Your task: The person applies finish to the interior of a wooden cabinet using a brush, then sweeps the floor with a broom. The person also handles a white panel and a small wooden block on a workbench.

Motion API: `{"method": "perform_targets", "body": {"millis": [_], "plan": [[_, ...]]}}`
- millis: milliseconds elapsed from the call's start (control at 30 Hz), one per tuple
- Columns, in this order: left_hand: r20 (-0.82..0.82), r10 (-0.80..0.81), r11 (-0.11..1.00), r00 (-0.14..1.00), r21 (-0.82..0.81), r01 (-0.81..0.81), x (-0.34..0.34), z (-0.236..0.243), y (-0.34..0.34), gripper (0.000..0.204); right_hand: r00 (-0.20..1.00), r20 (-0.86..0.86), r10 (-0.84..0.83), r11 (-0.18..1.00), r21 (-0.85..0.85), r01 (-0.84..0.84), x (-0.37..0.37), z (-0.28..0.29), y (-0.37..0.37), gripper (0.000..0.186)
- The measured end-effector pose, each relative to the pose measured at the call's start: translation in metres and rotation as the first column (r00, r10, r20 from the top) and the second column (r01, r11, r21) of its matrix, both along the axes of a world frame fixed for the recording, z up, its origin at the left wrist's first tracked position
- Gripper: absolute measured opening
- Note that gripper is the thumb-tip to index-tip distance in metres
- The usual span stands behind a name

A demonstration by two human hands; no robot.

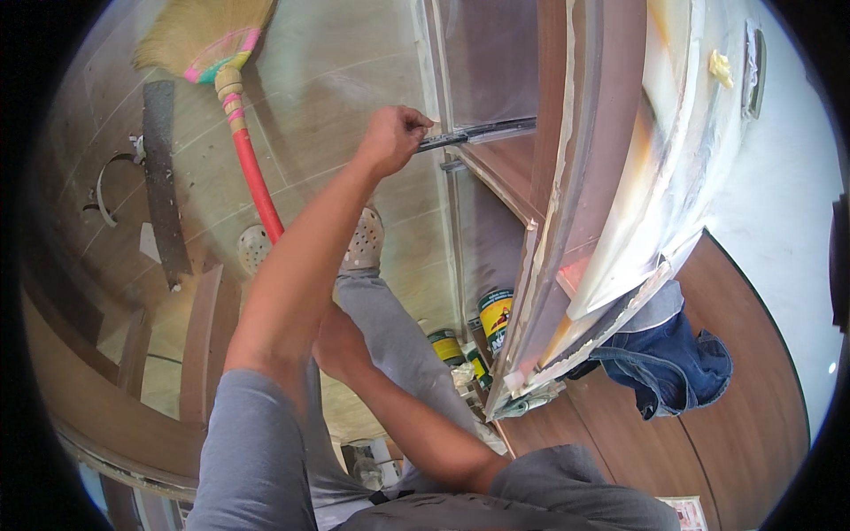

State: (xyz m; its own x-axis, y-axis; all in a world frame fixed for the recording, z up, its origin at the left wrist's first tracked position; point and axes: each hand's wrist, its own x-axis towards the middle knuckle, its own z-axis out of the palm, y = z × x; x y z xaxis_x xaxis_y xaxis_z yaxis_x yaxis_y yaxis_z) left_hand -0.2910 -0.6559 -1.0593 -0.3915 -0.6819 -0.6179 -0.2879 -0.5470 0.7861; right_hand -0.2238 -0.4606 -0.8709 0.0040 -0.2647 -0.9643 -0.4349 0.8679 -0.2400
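My left hand (394,140) is stretched far forward with its fingers pinched together. It is beside the end of a black metal rail (478,133) on the open cabinet's shelf edge; what the fingertips hold, if anything, is too small to make out. Crossing below the left forearm, my right hand (341,345) is closed, its fingers partly hidden. A broom (252,173) with a red handle and straw bristles (199,35) slants down behind the left forearm towards that right hand. The bristles rest on the tiled floor at the upper left.
A brown cabinet (505,173) with pale, rough edges rises to the right. Paint cans (496,314) stand at its base. Blue denim cloth (668,363) lies on a brown panel (726,345). Left are a dark strip (162,177), a curled band (102,190) and wood boards (202,345).
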Motion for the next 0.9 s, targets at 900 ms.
{"method": "perform_targets", "body": {"millis": [900], "plan": [[0.169, -0.403, 0.849, 0.899, -0.297, 0.437, -0.062, -0.064, -0.002, 0.024, 0.975, 0.177, -0.132, 0.991, -0.003, 0.135, -0.03, 0.008, 0.023, 0.056]]}}
